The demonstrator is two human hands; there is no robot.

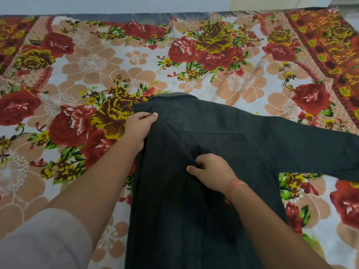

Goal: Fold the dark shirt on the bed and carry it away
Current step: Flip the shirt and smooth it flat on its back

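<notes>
The dark shirt lies back-up on the bed, collar toward the far side, with its left side folded over the body. One long sleeve stretches flat out to the right edge of the view. My left hand grips the folded edge at the left shoulder, fingers and thumb curled round the cloth. Near the middle of the shirt my right hand pinches a bunched fold of the fabric. A thin orange band circles that wrist.
A floral bedsheet with red and yellow roses covers the whole bed. Its far edge meets a pale wall at the top. A darker orange-brown border of the sheet runs along the right.
</notes>
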